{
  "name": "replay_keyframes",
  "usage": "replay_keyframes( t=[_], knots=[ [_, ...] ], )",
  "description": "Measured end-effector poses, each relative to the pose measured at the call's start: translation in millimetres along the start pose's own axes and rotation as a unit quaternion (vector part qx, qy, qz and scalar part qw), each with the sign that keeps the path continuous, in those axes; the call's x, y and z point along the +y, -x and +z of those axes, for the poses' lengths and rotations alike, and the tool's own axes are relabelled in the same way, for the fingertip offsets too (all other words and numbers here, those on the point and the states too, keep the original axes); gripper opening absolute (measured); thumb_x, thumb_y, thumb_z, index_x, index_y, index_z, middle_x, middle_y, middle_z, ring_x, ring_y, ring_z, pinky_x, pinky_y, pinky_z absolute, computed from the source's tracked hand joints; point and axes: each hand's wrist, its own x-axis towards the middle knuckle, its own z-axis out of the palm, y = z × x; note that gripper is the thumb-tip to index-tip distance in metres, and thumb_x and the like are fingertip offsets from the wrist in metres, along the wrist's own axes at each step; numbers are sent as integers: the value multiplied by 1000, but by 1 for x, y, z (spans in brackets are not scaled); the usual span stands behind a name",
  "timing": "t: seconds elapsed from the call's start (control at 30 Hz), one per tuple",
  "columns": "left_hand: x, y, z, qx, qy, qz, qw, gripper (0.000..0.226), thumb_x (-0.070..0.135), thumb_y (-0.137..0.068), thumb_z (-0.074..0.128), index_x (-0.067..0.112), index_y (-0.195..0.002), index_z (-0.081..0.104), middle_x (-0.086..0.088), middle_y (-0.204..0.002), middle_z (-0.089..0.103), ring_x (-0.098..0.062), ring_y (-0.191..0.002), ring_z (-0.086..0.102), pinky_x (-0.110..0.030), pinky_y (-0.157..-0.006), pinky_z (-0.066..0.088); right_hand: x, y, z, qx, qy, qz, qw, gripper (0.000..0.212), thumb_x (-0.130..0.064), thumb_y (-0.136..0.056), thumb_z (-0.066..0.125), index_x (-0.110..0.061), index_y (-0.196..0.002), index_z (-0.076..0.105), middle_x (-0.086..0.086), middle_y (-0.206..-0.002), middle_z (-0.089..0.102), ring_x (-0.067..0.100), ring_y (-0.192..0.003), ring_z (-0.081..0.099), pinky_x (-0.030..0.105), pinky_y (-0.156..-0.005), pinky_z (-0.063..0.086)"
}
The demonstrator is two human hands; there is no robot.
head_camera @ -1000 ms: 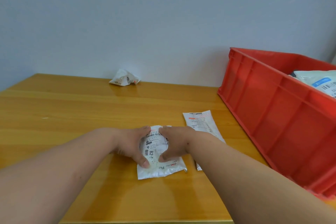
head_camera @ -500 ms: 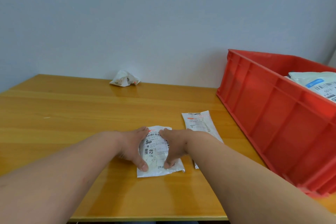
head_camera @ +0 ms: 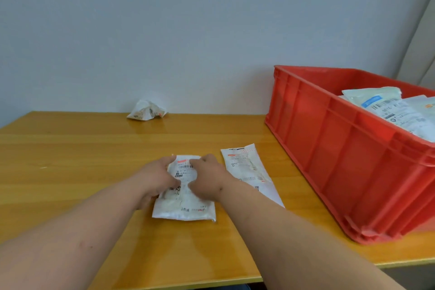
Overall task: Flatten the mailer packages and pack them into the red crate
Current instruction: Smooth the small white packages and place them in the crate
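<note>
Fingers of both hands lie flat on white plastic mailer with printed label, pressing, not pinching. Left hand covers its 9 o'clock edge; right hand its 3 o'clock side. Since a second ago hands have slid toward far end; near end now lies exposed, smoother. Likely flattening nearly done. Flattened white mailer just beside, 3 o'clock. Red plastic crate farther right, holding mailers. Crumpled white mailer waits at 11 o'clock, well apart.

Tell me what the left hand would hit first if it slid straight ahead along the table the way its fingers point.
Probably nothing on the table. The left hand, pressing the mailer, points toward the wall; the crumpled mailer seems slightly left of that line, though depth is hard to judge.
</note>
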Motion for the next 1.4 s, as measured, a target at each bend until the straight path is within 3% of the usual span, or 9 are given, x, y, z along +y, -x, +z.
replay_keyframes(
  t=[0.33, 0.5, 0.6, 0.67, 0.87, 0.97, 1.17, 1.27, 1.4],
  knots=[
    [62, -21, 51, 14, 188, 53, 981, 64, -9, -86, 65, 13, -139, 36, -8, -109, 66, -26, -96, 68, -45, -83, 58, 60, -5, -64, 161, -56, 51, 984, 67, -38, -94, 59, -16, -152, 35, 3, -162, 13, 23, -147, 24, 34, -117, 28],
    [75, -41, 94, -16, 104, 18, 994, 59, 2, -83, 73, 11, -132, 43, -8, -105, 67, -24, -88, 69, -37, -72, 58, 109, -5, -69, 136, -29, 115, 984, 67, -44, -94, 60, -14, -150, 38, 6, -158, 22, 25, -141, 33, 33, -113, 31],
    [77, -39, 108, -41, -27, -1, 999, 21, 21, -86, 74, 23, -98, 56, -3, -103, 67, -24, -97, 68, -36, -82, 57, 125, -6, -59, 62, 0, 197, 978, 62, -54, -94, 48, -26, -149, 39, 9, -152, 31, 31, -135, 39, 38, -108, 38],
    [78, -42, 114, -64, 12, -23, 998, 19, 20, -91, 68, 25, -86, 50, -5, -97, 69, -24, -90, 69, -41, -79, 59, 131, -6, -58, 29, -2, 221, 975, 63, -58, -94, 41, -32, -151, 35, 10, -151, 36, 32, -132, 44, 40, -107, 42],
    [78, -46, 116, -91, 169, -84, 978, 31, -7, -85, 67, 5, -108, 50, -18, -102, 71, -34, -88, 70, -48, -69, 59, 125, -7, -64, 26, -108, 189, 976, 58, -34, -98, 46, -32, -153, 31, 7, -152, 40, 27, -125, 52, 34, -101, 48],
    [75, -44, 108, -102, 231, -112, 961, 29, -9, -82, 68, -2, -109, 63, -19, -93, 73, -32, -81, 70, -38, -61, 57, 118, -9, -67, 58, -160, 172, 970, 64, -28, -93, 51, -36, -152, 31, 6, -152, 38, 26, -123, 53, 36, -101, 49],
    [86, -26, 82, -113, 304, -43, 945, 26, 11, -91, 64, 21, -115, 58, -15, -107, 71, -35, -93, 66, -45, -70, 53, 96, -3, -81, 131, -251, 98, 954, 76, -19, -88, 57, -43, -153, 24, 3, -151, 34, 24, -127, 50, 34, -104, 47],
    [96, -21, 71, -101, 343, 15, 934, 30, 8, -92, 62, 26, -117, 57, -13, -108, 72, -35, -94, 67, -49, -70, 56, 84, 6, -92, 134, -294, 92, 942, 80, -24, -88, 57, -47, -153, 16, -3, -139, 46, 19, -113, 56, 30, -85, 52],
    [111, -17, 54, -62, 376, 63, 922, 38, 7, -91, 63, 20, -126, 56, -12, -113, 71, -35, -99, 68, -51, -76, 56, 71, 19, -116, 114, -317, 67, 939, 80, -15, -92, 51, -40, -156, 10, -2, -130, 55, 17, -96, 55, 21, -61, 40]
  ],
)
